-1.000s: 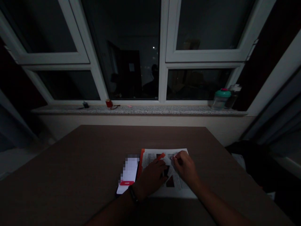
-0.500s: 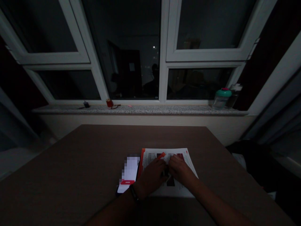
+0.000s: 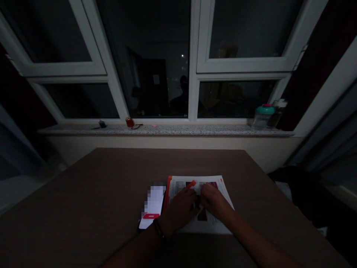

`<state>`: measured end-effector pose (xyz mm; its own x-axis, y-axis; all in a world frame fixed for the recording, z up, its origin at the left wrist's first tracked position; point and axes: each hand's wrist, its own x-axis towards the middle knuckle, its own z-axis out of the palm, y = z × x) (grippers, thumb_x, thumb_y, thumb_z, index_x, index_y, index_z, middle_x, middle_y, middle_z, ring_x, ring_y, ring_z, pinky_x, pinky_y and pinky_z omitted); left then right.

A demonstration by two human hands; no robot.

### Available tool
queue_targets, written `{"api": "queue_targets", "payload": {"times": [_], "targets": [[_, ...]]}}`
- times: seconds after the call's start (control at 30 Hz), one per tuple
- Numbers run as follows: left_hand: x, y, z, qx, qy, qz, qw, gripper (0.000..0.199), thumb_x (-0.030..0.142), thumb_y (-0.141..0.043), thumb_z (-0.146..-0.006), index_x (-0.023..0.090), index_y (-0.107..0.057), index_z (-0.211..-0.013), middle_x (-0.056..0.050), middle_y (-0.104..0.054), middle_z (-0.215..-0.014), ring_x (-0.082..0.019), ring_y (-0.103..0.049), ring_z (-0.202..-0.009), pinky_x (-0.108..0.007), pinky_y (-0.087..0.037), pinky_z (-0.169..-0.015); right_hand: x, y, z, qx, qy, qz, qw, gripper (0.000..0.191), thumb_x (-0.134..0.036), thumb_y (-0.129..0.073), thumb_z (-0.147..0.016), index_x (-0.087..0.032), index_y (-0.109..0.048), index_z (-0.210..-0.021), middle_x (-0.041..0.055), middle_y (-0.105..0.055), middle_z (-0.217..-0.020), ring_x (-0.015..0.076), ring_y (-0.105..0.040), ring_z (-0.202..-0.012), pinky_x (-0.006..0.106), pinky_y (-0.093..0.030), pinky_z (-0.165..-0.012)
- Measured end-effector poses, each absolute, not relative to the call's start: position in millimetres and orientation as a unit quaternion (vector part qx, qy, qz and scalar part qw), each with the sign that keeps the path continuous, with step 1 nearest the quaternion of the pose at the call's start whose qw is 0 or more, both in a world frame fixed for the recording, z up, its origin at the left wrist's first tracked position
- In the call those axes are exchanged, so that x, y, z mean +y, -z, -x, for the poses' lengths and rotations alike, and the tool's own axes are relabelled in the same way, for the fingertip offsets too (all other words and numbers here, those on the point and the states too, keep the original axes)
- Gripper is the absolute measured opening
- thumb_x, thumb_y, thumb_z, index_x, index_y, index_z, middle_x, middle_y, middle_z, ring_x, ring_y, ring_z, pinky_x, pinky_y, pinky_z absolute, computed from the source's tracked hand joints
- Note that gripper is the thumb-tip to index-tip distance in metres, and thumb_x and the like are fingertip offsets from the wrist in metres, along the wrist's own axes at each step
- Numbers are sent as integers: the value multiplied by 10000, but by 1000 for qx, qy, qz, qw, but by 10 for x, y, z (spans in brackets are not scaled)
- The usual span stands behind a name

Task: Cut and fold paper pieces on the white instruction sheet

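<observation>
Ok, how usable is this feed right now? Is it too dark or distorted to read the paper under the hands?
Head view: dim and underexposed, so the left hand and right hand fall dark. The sheet shows pale, but its small print is unreadable. The phone is pixelated. The wide lens visibly bends the window frame.

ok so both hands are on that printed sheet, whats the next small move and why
I'd probably have the left hand pinch the small orange tab, since it sits right by those fingers. The right hand could keep pressing the printed sheet flat, so it seems less likely to slide.
</observation>
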<state>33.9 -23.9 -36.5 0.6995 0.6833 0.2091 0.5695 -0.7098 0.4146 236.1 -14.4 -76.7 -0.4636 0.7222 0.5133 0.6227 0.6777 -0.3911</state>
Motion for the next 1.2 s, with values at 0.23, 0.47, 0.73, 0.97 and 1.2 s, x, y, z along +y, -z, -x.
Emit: {"api": "queue_targets", "payload": {"times": [0.23,0.47,0.73,0.97,1.2], "targets": [[-241,377,-333,348,-167,-910,148,321,184,-652,-884,200,-607,-1202,-71,-595,-1286,-254,-483,-1295,-412,-338,-1151,-133,724,-2382,-785,-76,473,392,169,-113,-495,-867,-229,-424,-767,21,-535,-784,199,-517,-751,297,-391,-682],[-222,413,-329,350,-154,-915,126,420,161,-600,-910,186,-538,-1324,-97,-536,-1391,-261,-414,-1365,-431,-316,-1176,-125,708,-2392,-797,-145,444,383,179,-121,-527,-821,-230,-418,-731,0,-546,-754,175,-519,-720,271,-379,-664],[-239,358,-339,348,-155,-915,131,374,121,-581,-901,180,-564,-1269,-87,-558,-1344,-251,-461,-1315,-409,-337,-1162,-88,791,-2413,-800,-226,438,341,216,-83,-584,-714,-226,-422,-700,-37,-508,-695,146,-499,-662,236,-342,-605],[-236,366,-336,350,-160,-913,133,377,117,-580,-898,189,-562,-1268,-77,-558,-1346,-251,-453,-1327,-404,-352,-1152,-121,751,-2402,-793,-246,438,345,207,-75,-576,-707,-225,-432,-709,-32,-537,-716,148,-515,-679,241,-354,-618],[-237,370,-334,358,-151,-912,130,388,145,-585,-901,188,-560,-1285,-89,-550,-1367,-265,-444,-1335,-422,-373,-1135,-151,733,-2444,-779,-255,443,362,152,-169,-583,-836,-224,-464,-758,-25,-556,-742,152,-519,-695,249,-373,-631]]}}
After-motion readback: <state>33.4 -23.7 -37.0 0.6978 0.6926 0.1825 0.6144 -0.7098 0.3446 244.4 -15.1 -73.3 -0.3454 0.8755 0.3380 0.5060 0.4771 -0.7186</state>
